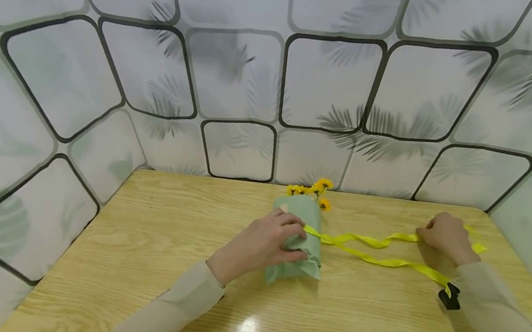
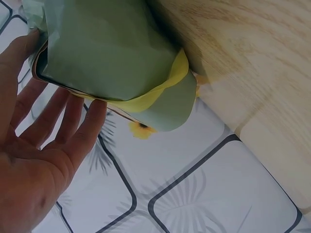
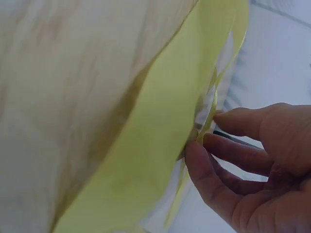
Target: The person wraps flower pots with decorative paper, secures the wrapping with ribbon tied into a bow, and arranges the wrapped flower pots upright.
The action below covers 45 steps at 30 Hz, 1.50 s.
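Note:
A bouquet of yellow flowers, wrapped in pale green paper, lies on the wooden table with its blooms toward the back wall. My left hand holds the wrapped bouquet from above, thumb and fingers spread over the paper. Around the wrap runs a yellow ribbon, passing close to the left fingertips. Two ribbon strands trail right across the table. To the right, my right hand pinches the upper strand between thumb and fingers. The lower strand lies slack toward the right sleeve.
Next to the right sleeve is a small black object, meeting the lower strand; what it is cannot be told. More ribbon shows beyond the right hand. A patterned wall covering borders the back and sides of the wooden table.

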Each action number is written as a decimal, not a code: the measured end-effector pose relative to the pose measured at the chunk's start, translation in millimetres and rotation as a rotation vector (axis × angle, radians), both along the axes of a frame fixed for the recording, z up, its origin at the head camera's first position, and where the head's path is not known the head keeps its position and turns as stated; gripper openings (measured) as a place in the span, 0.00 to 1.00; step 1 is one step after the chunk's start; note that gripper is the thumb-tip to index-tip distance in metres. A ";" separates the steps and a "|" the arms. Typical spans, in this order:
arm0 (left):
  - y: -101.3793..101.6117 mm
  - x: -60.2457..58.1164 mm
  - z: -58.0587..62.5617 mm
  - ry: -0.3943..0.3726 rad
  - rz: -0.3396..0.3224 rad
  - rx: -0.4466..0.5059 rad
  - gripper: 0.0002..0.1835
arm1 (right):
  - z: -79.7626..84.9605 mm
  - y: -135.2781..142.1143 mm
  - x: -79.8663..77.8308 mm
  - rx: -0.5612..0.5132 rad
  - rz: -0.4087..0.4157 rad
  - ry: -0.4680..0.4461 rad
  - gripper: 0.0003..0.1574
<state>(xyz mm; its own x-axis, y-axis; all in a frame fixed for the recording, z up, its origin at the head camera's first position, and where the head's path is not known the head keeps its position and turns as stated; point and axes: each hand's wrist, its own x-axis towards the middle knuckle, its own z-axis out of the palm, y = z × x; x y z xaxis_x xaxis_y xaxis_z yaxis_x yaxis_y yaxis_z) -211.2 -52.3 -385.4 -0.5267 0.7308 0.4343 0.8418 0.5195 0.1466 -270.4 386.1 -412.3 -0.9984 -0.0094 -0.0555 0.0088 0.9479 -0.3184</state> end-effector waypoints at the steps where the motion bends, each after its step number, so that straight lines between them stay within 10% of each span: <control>1: 0.5 -0.1 -0.2 -0.002 -0.001 0.001 0.16 | 0.2 -1.1 -0.1 -0.003 -0.004 0.003 0.16; 26: 2.7 0.4 -0.2 0.030 0.016 -0.044 0.17 | -4.5 -34.9 12.7 -0.443 -0.210 0.242 0.24; 45: 2.5 1.6 -2.8 0.048 -0.012 -0.035 0.15 | 27.5 -137.6 39.2 -0.992 0.171 0.516 0.14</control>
<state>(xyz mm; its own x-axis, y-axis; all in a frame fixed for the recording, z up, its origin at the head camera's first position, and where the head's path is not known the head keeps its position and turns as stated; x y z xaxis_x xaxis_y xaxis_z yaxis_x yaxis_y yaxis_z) -209.6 -49.8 -388.2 -0.4972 0.7521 0.4327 0.8534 0.5138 0.0877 -231.2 248.4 -384.8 -0.8811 0.0413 0.4712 -0.4474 0.2502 -0.8586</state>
